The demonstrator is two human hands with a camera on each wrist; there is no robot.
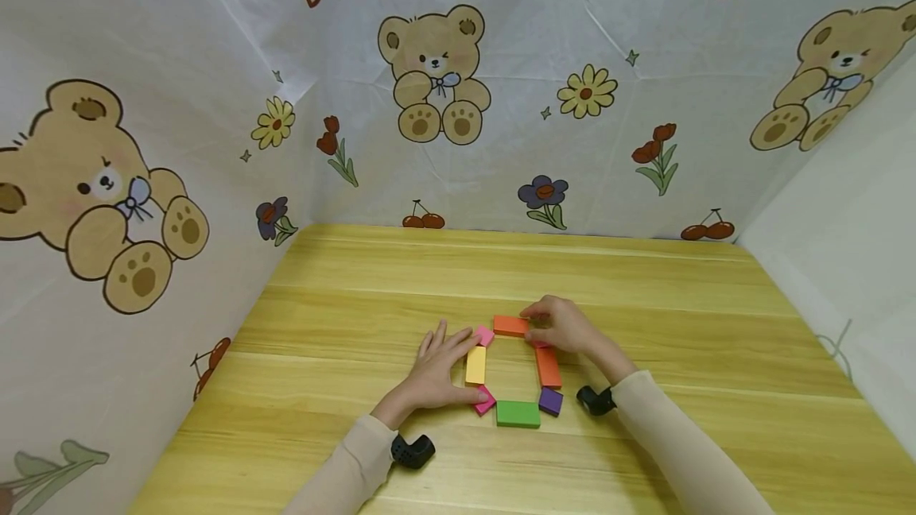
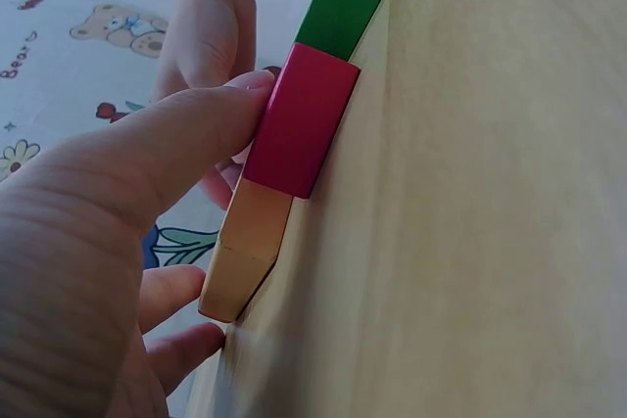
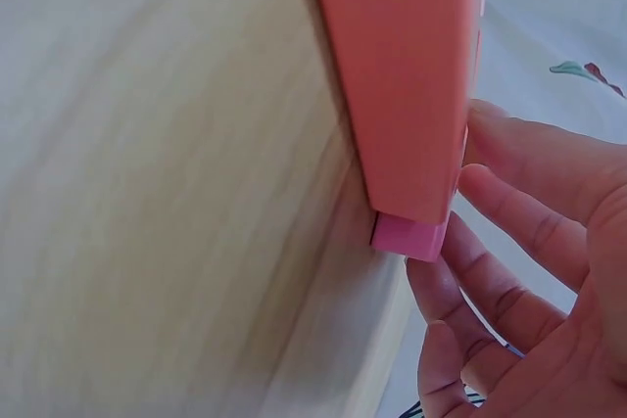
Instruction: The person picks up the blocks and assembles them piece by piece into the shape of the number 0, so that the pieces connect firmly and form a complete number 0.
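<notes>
Colored wooden blocks form a ring on the table. My left hand (image 1: 436, 372) spreads along its left side, thumb against the magenta block (image 2: 302, 122) and index fingertip right at the pink block (image 1: 486, 335). Between those two lies the yellow block (image 1: 475, 365). At the far right corner, my right hand (image 1: 564, 326) pinches the right end of the far orange block (image 1: 510, 326) between thumb and index finger. Its fingers partly cover another pink block (image 3: 409, 238), at the end of the right-side orange block (image 1: 548, 368).
A green block (image 1: 518, 413) and a purple block (image 1: 550, 401) make up the near side of the ring. The wooden table (image 1: 343, 284) meets a bear-printed cloth (image 1: 501, 165) at the back and left. Black wrist devices (image 1: 413, 451) sit at both cuffs.
</notes>
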